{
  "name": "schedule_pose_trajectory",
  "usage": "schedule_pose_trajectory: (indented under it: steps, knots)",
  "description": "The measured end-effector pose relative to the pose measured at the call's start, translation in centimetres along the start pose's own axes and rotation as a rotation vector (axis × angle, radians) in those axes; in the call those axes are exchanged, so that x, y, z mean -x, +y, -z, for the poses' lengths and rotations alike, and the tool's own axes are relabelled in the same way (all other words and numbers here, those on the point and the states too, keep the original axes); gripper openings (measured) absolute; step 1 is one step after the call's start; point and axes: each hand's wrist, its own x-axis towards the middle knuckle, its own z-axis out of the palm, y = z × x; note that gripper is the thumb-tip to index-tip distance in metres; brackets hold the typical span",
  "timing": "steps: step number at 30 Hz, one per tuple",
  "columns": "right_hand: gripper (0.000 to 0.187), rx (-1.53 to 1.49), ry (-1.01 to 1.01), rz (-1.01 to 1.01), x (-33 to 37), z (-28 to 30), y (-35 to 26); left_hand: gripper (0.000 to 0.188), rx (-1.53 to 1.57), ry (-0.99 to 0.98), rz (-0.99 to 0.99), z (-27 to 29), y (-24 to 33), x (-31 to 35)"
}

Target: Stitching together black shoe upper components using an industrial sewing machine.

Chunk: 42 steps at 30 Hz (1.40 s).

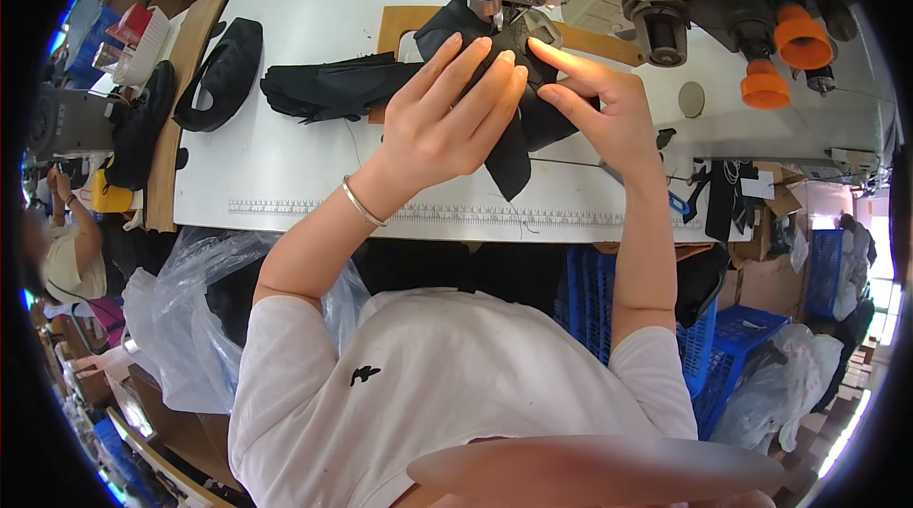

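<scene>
A piece of black fabric (507, 161) lies under the needle area of a sewing machine (490, 6), with a pointed end hanging toward me. My left hand (452, 113) rests on it, fingers stretched out side by side and a bracelet round the wrist. On its right side, my right hand (609, 108) takes the fabric between thumb and forefinger, its other fingers curled. The machine's lamp lights both sets of fingertips. What lies beneath my left fingers is hidden. A stack of black fabric pieces (328, 87) is just left of my left hand.
A black shoe upper (223, 75) lies at the table's left end. A ruler strip (428, 213) runs along the front edge. Blue-handled scissors (677, 204) lie at right. Orange-tipped machine parts (801, 37) hang at upper right. Blue crates (737, 356) stand below; another person (76, 251) is far left.
</scene>
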Motion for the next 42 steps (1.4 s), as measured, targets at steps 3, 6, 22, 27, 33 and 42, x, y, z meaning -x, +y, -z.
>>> schedule_pose_trajectory:
  steps: [3, 6, 22, 27, 33, 42]
  knots:
    - [0.047, -0.023, 0.028, -0.026, 0.2, -0.3, 0.1, 0.022, -0.009, 0.003, -0.020, -0.1, -0.2, -0.1]
    - [0.049, -0.087, 0.057, -0.048, 0.3, -0.6, 0.3, 0.020, -0.011, 0.010, -0.025, -0.1, -0.2, -0.2]
    - [0.048, -0.144, 0.276, -0.087, 1.2, -3.9, -1.0, 0.024, 0.112, -0.036, -0.069, 0.3, -3.1, -0.5]
    - [0.046, -0.075, 0.340, -0.085, 1.7, -5.4, -1.1, 0.026, 0.196, -0.085, -0.100, 0.6, -4.4, -0.5]
    - [0.047, -0.094, 0.394, -0.086, 1.7, -6.1, -1.1, 0.033, 0.208, -0.128, -0.124, 1.2, -4.8, -0.6]
    - [0.047, -0.155, 0.469, -0.136, 1.4, -7.4, -2.3, 0.031, 0.252, -0.083, -0.150, 0.8, -5.5, -0.5]
